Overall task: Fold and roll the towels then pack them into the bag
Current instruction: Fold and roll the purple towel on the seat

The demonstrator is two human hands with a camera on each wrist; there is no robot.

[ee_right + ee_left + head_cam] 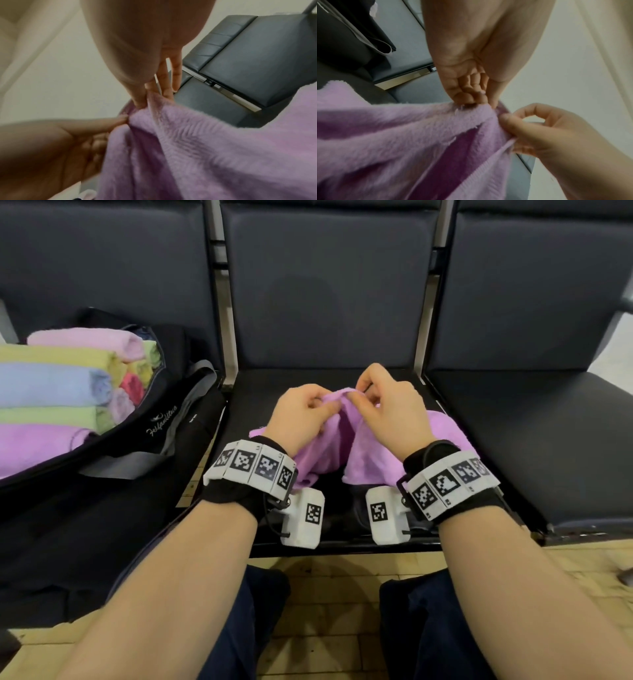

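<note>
A purple towel [371,455] hangs bunched over the middle black seat [260,392], lifted at one edge by both hands. My left hand [327,405] pinches that edge with curled fingers. My right hand [359,396] pinches the same edge right beside it, thumb against forefinger. In the left wrist view the left hand [481,103] grips the towel [385,135] at its top fold. The right hand [145,103] shows in the right wrist view nipping the towel [214,148] hem. An open black bag [161,426] on the left seat holds several rolled towels [68,385] in mixed colours.
The bag's grey strap [178,419] trails toward the middle seat. Another black seat [531,440] lies to the right, with dark backrests [325,289] behind. My knees [260,611] are over a yellowish tiled floor [329,583] in front.
</note>
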